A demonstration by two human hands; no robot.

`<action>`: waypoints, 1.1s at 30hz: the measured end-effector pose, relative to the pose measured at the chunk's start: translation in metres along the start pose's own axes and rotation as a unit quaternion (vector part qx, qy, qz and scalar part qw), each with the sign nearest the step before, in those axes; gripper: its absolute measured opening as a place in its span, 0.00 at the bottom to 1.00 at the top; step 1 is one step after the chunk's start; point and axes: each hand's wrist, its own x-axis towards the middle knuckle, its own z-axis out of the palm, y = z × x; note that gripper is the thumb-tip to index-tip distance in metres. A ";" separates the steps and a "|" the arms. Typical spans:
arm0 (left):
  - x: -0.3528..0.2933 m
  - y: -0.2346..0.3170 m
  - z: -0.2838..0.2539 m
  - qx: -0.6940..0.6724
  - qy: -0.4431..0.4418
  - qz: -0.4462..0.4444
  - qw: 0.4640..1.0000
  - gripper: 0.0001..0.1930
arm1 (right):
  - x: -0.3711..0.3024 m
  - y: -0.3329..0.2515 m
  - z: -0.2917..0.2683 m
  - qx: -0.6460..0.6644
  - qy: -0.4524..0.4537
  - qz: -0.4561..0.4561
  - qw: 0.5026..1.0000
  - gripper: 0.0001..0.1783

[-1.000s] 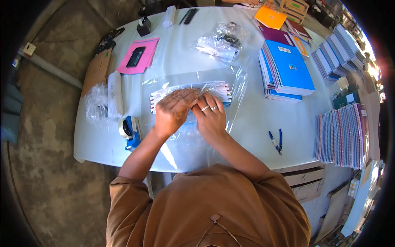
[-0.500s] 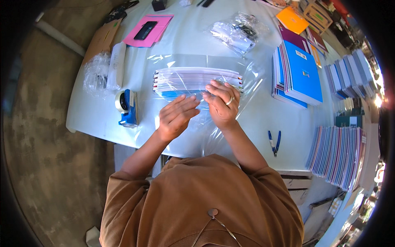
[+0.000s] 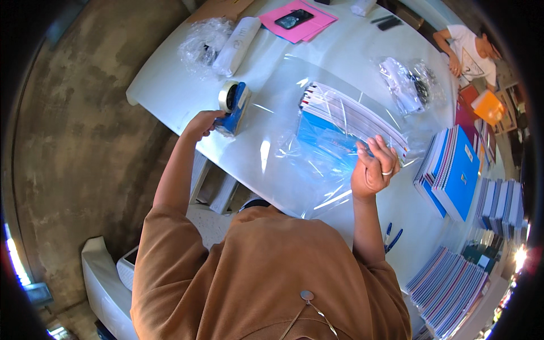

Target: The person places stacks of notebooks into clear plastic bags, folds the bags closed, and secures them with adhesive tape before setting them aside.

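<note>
Head: left hand [image 3: 202, 125] curled at tape dispenser [image 3: 234, 115], right hand [image 3: 373, 171] half-open at plastic film [image 3: 324, 185] over notebooks [image 3: 347, 113], both grips unclear; best hold film taut

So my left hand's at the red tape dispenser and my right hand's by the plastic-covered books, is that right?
Not quite: the head view shows the tape dispenser is blue, not red. Your left hand is at it, your right hand by the plastic-covered books.

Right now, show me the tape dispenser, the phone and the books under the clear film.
Tape dispenser [image 3: 238, 109], head view: on its blue body.
Phone [image 3: 294, 19], head view: on its dark screen.
Books [image 3: 347, 114], head view: on their white page edges.
</note>
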 end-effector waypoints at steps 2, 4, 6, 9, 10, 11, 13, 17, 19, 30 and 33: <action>0.001 -0.017 -0.003 -0.061 -0.012 0.053 0.997 0.15 | 0.000 0.001 0.000 0.003 -0.007 -0.003 1.000 0.15; -0.001 -0.036 -0.004 -0.273 -0.070 0.119 0.952 0.11 | 0.001 0.001 -0.001 -0.010 -0.014 -0.003 1.000 0.15; -0.016 -0.076 0.002 -0.359 -0.151 0.185 0.903 0.10 | -0.001 0.002 0.001 -0.014 -0.014 -0.002 1.000 0.15; -0.033 -0.114 0.017 -0.341 -0.131 0.181 0.913 0.07 | -0.001 0.003 0.002 -0.018 -0.011 -0.001 1.000 0.15; -0.030 -0.126 0.014 -0.236 -0.078 0.141 0.958 0.05 | 0.001 0.001 0.002 -0.014 -0.009 0.000 1.000 0.15; -0.021 -0.132 0.007 -0.237 -0.072 0.142 0.958 0.05 | 0.003 -0.001 0.002 -0.008 -0.007 0.000 1.000 0.15; -0.008 -0.112 0.004 0.222 0.480 0.190 0.827 0.06 | 0.004 -0.001 0.001 -0.013 -0.001 0.000 1.000 0.15; -0.093 0.047 0.096 -0.260 0.235 0.382 0.855 0.18 | -0.001 0.005 0.000 -0.033 0.003 0.006 0.999 0.15; -0.164 0.077 0.159 -0.262 0.034 0.536 0.802 0.25 | 0.002 0.002 0.000 -0.008 -0.020 0.022 1.000 0.15; -0.165 0.077 0.239 -0.249 -0.082 0.244 0.934 0.25 | 0.018 -0.009 -0.014 -0.113 -0.185 0.048 0.975 0.23; -0.112 0.061 0.241 -0.202 0.012 0.215 0.955 0.23 | 0.050 -0.018 -0.034 -0.076 -0.306 0.047 0.948 0.25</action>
